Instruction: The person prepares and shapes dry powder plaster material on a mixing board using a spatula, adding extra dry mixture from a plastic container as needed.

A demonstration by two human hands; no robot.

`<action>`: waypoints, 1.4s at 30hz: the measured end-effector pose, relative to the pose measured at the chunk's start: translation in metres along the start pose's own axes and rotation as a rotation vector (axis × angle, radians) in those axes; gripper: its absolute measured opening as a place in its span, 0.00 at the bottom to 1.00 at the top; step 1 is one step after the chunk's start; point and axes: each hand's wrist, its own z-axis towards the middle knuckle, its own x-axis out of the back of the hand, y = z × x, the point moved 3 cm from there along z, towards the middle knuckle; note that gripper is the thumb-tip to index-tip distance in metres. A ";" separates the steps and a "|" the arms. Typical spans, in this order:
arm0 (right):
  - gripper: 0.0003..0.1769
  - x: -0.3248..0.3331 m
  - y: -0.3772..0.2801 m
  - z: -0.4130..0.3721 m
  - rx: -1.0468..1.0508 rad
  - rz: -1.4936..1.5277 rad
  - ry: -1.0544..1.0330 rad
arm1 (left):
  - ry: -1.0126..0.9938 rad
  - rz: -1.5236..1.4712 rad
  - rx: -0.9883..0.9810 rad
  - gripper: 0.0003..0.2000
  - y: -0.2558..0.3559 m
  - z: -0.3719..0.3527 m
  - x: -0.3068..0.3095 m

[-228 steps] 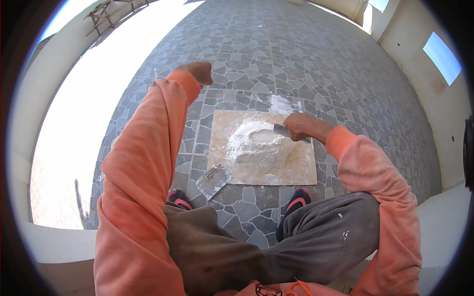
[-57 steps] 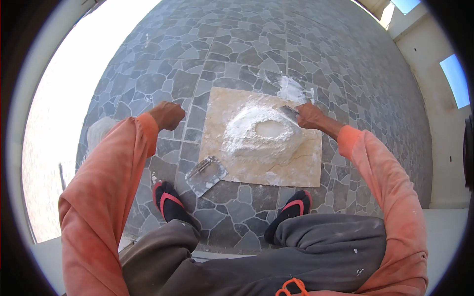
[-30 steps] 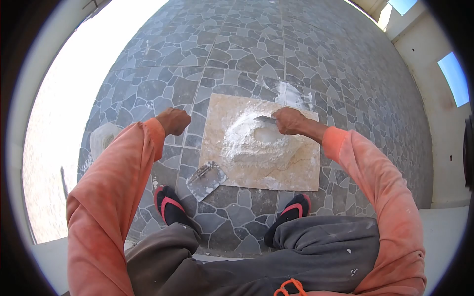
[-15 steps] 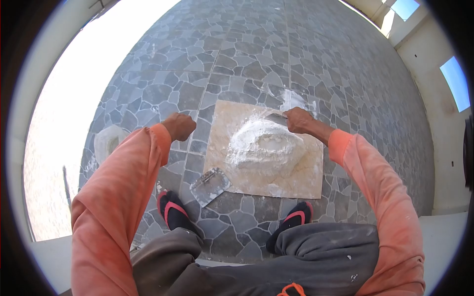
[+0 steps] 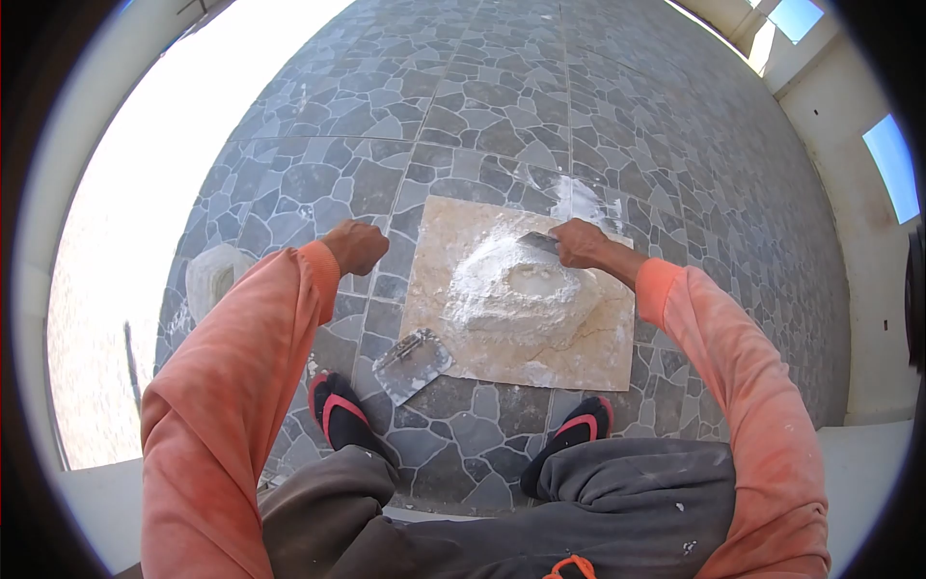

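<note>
One powder mound [image 5: 516, 289]; one beige slab [image 5: 603, 352]; two trowels [image 5: 536, 240] [image 5: 413, 363]; two sandals [image 5: 338, 417] [image 5: 579, 426]; two hands [image 5: 355, 246] [image 5: 579, 242].

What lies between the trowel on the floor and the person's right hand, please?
In the head view, the white powder heap on the beige slab lies between the floor trowel and the right hand, which grips a small blade.

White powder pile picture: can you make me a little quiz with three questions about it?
1. True or false: the white powder heap lies straight on the grey paving.
2. The right hand holds: A a metal blade, B a brush, C a bucket.
3. Fill in: the spare trowel lies by the beige slab, at its near ____ corner.

Key: 1 false, it sits on the beige slab. 2 A. 3 left.
</note>
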 end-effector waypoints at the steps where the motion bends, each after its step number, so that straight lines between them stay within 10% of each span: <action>1: 0.16 0.001 -0.003 0.000 0.021 0.002 0.007 | -0.004 0.004 0.002 0.08 0.000 0.000 0.000; 27: 0.11 0.022 -0.051 -0.008 0.400 -0.121 0.121 | 0.001 -0.002 0.019 0.07 0.000 -0.005 0.008; 42: 0.14 -0.002 -0.042 0.010 0.270 -0.168 0.159 | -0.005 0.016 0.021 0.08 -0.001 -0.004 0.009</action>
